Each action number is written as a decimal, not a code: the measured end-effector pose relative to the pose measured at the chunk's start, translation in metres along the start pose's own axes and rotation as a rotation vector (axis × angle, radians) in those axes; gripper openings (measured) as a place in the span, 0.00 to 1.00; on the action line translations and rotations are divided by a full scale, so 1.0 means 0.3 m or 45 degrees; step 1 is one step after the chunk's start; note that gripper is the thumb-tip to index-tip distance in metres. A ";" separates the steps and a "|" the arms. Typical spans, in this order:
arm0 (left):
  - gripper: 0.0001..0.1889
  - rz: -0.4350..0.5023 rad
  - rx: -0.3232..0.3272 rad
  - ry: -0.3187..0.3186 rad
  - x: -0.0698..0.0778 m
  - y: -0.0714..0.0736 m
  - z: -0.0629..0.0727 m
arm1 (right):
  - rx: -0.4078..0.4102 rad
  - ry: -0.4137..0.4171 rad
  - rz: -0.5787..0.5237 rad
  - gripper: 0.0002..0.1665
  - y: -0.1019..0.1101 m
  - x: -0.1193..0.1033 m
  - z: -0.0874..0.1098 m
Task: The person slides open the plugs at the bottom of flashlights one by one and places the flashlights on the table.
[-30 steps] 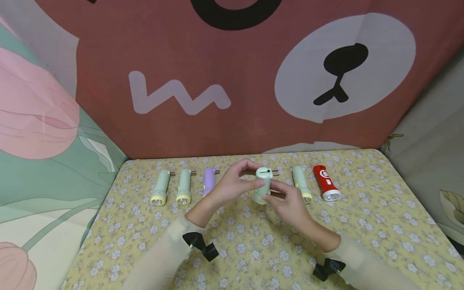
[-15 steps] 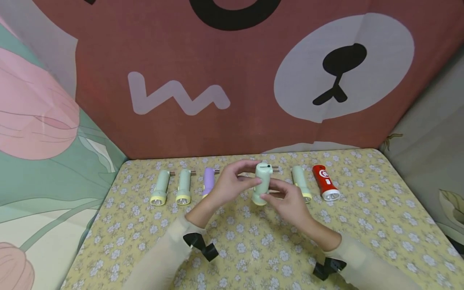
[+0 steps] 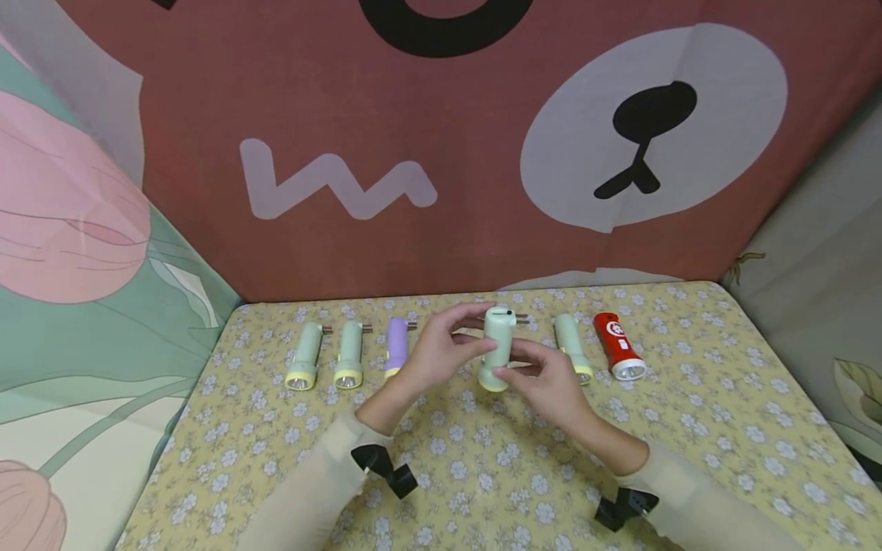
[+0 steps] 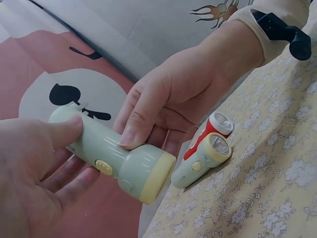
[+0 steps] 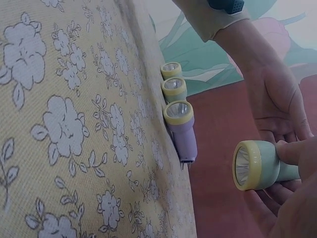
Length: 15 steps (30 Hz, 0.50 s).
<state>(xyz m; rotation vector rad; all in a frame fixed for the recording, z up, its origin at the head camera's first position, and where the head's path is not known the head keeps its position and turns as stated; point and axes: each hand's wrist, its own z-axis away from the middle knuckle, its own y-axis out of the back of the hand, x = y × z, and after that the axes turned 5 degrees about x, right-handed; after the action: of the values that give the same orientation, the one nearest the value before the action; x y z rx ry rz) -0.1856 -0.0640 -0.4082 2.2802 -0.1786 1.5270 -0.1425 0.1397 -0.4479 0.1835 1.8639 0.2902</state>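
fingers of the left hand [image 3: 441, 348] curl round the upper body of the green flashlight [image 3: 498, 344]; those of the right hand [image 3: 554, 379] pinch it lower, near its lamp end. the handling looks under way, not finished: it is held up off the surface [image 3: 455, 490]. left of it lie a purple flashlight [image 3: 397, 340] and two pale-green ones [image 3: 350, 348]; right, a mint flashlight [image 3: 568, 337] and a red flashlight [image 3: 618, 344].

Both arms [image 3: 306, 490] reach forward and inward, left hand [image 3: 441, 348] and right hand [image 3: 553, 386] gripping.
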 end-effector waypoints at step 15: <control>0.27 0.003 0.111 0.048 0.015 -0.005 -0.002 | 0.008 0.033 -0.006 0.29 -0.007 0.004 -0.008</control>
<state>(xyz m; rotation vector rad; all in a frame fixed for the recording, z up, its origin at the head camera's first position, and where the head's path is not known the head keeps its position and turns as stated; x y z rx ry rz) -0.1837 -0.0620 -0.4042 2.3165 -0.1066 1.6072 -0.1451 0.1377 -0.4490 0.1807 1.8905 0.2850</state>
